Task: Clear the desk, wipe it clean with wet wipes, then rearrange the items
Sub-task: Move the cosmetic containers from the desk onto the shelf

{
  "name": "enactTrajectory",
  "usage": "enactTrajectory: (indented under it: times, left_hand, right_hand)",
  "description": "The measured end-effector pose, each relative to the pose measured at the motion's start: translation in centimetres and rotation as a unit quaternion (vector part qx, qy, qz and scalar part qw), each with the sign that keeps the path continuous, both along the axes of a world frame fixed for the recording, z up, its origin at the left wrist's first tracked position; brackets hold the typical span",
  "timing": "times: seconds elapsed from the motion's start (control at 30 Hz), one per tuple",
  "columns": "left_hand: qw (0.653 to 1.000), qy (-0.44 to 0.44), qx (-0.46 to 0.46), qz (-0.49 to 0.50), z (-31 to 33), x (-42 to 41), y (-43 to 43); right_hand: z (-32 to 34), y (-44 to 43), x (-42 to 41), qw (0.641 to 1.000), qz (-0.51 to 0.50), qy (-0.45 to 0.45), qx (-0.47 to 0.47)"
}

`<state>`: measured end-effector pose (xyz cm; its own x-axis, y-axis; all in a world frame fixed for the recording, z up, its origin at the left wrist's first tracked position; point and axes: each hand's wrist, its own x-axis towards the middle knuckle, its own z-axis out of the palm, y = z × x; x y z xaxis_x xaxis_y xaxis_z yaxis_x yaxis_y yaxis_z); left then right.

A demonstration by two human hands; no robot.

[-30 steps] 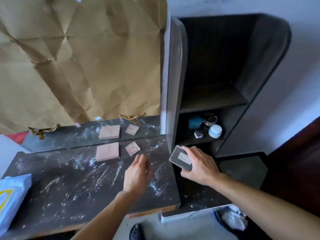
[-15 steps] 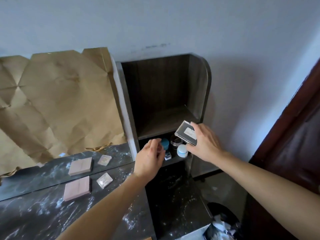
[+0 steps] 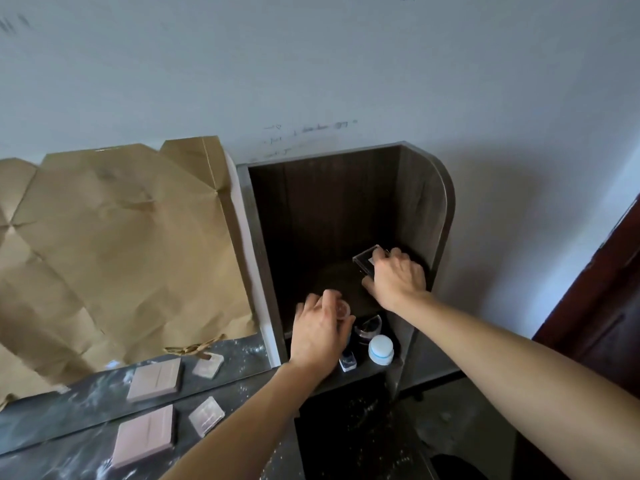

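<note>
My right hand (image 3: 396, 278) grips a dark flat compact case (image 3: 367, 260) and holds it inside the upper compartment of the dark shelf unit (image 3: 438, 202), just above its shelf board. My left hand (image 3: 320, 332) is at the front of the shelf edge, its fingers curled round a small clear round jar (image 3: 343, 310). On the lower shelf stand a white jar with a blue band (image 3: 381, 348), a dark glass jar (image 3: 369, 329) and a small clear cube bottle (image 3: 347, 362). On the dusty dark desk (image 3: 69, 459) lie a pink palette (image 3: 143, 434) and a small clear case (image 3: 206, 414).
Crumpled brown paper (image 3: 114, 244) covers the mirror above the desk; its lower strip reflects the palette and case. White powder streaks the desk. A dark wooden door (image 3: 602, 306) stands at the right. The floor and a dark bin lie below the shelf unit.
My right hand has carried the compact up from the desk's edge into the upper shelf compartment. My left hand left the desk, reached the shelf and now holds a small clear jar.
</note>
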<state>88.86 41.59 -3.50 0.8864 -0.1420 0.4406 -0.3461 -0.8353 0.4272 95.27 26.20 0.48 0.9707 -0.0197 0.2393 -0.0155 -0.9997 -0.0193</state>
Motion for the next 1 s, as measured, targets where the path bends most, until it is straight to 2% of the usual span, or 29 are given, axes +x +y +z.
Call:
enactTrajectory:
  times: [0.23,0.37,0.47,0.8,1.0]
  left_hand:
    - [0.998,0.040,-0.038,-0.020,0.8,3.1,-0.2]
    - [0.997,0.044,-0.062,-0.007,0.8,5.6,-1.0]
    - [0.997,0.049,-0.052,0.023,0.8,7.2,-1.8]
    - [0.995,0.073,-0.038,0.064,1.4,8.9,-2.8]
    - [0.996,-0.042,-0.009,0.073,0.9,1.6,-1.7]
  right_hand:
    - [-0.4,-1.1,0.2,0.999,0.031,-0.024,-0.008]
    - [-1.5,-3.0,-1.9,0.989,0.095,-0.109,0.027]
    - [-2.2,-4.5,-3.7,0.983,0.123,-0.132,0.040]
    - [-4.7,-7.7,-7.1,0.977,0.176,-0.100,0.071]
    - [-6.7,-7.7,-8.5,0.969,0.231,-0.035,0.081]
